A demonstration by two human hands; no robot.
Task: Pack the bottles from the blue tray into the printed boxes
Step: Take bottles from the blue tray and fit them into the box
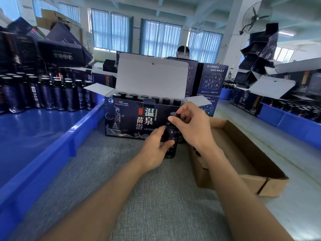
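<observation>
1. Our left hand (155,150) curls its fingers round the body of a dark bottle (171,134).
2. Our right hand (192,126) pinches that bottle's cap with bent fingers.
3. The bottle is upright over the bench (139,188), just in front of the open printed box (128,119), which holds rows of capped bottles (147,99).
4. Other bottles (52,94) stand in the blue tray (52,153) on our left.

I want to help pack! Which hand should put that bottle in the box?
Probably the right hand: it pinches the bottle by its top, nearest the printed box opening. The left hand grips lower down the body.
</observation>
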